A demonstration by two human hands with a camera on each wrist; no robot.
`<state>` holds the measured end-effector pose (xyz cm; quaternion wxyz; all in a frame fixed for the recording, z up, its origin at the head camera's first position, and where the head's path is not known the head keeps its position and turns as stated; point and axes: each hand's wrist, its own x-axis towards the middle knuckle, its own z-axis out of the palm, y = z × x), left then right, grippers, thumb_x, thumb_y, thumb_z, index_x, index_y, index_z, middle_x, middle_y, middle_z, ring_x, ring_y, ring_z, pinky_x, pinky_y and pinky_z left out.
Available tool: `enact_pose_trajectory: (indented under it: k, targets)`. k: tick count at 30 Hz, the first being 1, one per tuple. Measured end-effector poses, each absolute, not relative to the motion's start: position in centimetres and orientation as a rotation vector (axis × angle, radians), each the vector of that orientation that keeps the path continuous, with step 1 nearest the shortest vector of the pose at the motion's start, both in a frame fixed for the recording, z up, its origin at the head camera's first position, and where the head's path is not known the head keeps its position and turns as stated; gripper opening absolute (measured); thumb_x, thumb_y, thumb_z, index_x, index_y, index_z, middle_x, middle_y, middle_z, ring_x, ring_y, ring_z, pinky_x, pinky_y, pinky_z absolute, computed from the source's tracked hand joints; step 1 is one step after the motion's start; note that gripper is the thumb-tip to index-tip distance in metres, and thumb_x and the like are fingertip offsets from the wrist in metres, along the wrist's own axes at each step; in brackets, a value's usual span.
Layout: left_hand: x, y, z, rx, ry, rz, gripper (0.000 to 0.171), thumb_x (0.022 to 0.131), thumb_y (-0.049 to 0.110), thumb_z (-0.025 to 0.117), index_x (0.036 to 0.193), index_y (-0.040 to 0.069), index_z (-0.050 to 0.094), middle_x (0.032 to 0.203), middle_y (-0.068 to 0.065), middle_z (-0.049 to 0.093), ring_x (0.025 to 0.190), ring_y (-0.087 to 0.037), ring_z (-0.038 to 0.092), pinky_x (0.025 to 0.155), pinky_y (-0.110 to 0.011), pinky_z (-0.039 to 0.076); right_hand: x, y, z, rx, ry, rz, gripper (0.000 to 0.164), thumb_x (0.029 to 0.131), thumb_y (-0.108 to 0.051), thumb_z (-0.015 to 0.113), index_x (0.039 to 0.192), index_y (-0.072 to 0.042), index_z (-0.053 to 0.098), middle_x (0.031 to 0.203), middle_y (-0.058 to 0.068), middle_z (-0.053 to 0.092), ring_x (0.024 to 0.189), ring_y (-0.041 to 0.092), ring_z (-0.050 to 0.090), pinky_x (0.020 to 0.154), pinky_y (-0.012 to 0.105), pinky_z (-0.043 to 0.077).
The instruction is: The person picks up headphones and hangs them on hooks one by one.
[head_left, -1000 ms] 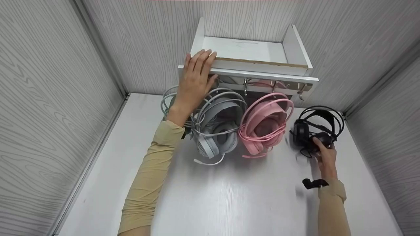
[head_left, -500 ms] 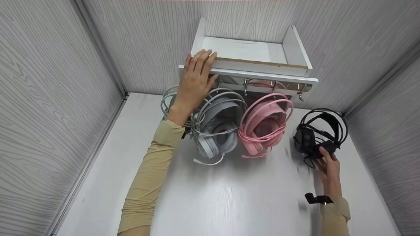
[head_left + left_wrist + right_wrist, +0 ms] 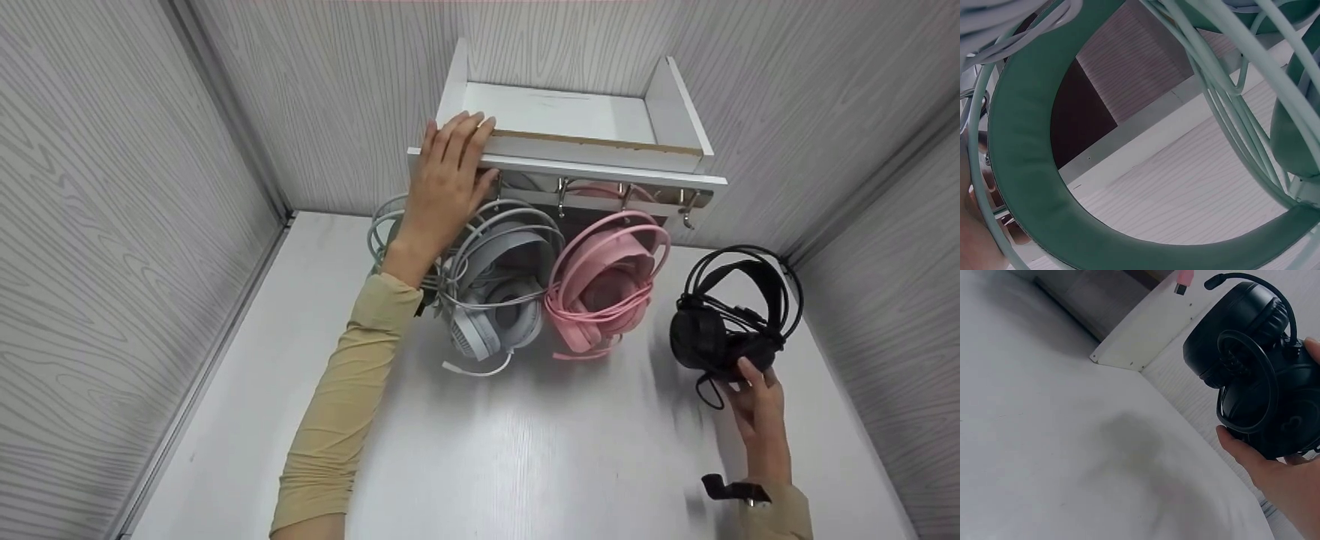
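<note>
My left hand (image 3: 441, 191) rests on the front edge of a white hook rack (image 3: 592, 157), its fingers lying over the top and the thumb at the front. A green headset (image 3: 1022, 129) fills the left wrist view, hanging close to that hand. In my right hand (image 3: 765, 420) I hold a black headset (image 3: 697, 336) by its lower ear cup, with its headband upward. The right wrist view shows its thin microphone boom and a loop of cable in front of the ear cups. The black headset is right of the rack, above the table.
A grey headset (image 3: 471, 336) and a pink headset (image 3: 574, 330) hang side by side under the rack, their cables wound around them. At the rack's right end is a bare metal hook (image 3: 687, 217). Wood-grain panels (image 3: 112, 187) enclose the white table (image 3: 555, 465).
My right hand has drawn back toward me and slightly right, and the black headset has come with it. My left hand has stayed on the rack.
</note>
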<state>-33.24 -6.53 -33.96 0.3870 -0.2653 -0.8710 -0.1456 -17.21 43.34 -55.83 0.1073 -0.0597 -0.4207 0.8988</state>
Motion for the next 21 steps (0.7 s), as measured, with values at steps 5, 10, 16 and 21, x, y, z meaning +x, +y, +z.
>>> enact_pose_trajectory:
  k: [5, 10, 16, 21]
  targets:
    - [-33.3, -6.5, -34.0, -0.675, -2.213, -0.369, 0.056, 0.11, 0.041, 0.037, 0.155, 0.007, 0.038, 0.155, -0.012, 0.041, 0.148, -0.027, 0.032, 0.127, -0.045, 0.007, -16.0, 42.5, -55.8, -0.119, -1.255, 2.632, 0.034, 0.1, 0.0, 0.05, 0.133, -0.01, 0.057, 0.13, 0.006, 0.057, 0.116, 0.015, 0.063, 0.097, 0.032, 0.055]
    - [-33.4, -6.4, -34.0, -0.677, -2.206, -0.368, 0.056, 0.11, 0.042, 0.036, 0.155, 0.007, 0.038, 0.155, -0.012, 0.041, 0.148, -0.027, 0.032, 0.127, -0.045, 0.008, -14.9, 41.7, -55.9, -0.062, -1.257, 2.62, 0.035, 0.1, -0.001, 0.048, 0.135, -0.006, 0.054, 0.13, 0.008, 0.058, 0.116, 0.017, 0.064, 0.098, 0.032, 0.054]
    - [-33.3, -6.5, -34.0, -0.674, -2.189, -0.37, 0.056, 0.11, 0.04, 0.037, 0.154, 0.007, 0.039, 0.155, -0.012, 0.041, 0.148, -0.027, 0.032, 0.127, -0.047, 0.008, -14.2, 40.8, -55.4, -0.002, -1.209, 2.62, 0.036, 0.101, 0.001, 0.045, 0.135, -0.004, 0.054, 0.126, 0.01, 0.063, 0.111, 0.018, 0.066, 0.096, 0.032, 0.055]
    - [-33.3, -6.4, -34.1, -0.683, -2.19, -0.371, 0.056, 0.11, 0.04, 0.037, 0.155, 0.007, 0.039, 0.155, -0.013, 0.041, 0.148, -0.028, 0.032, 0.127, -0.046, 0.007, -13.6, 40.1, -54.9, 0.12, -1.15, 2.641, 0.036, 0.101, 0.002, 0.045, 0.135, -0.001, 0.054, 0.125, 0.012, 0.064, 0.109, 0.02, 0.066, 0.097, 0.032, 0.054]
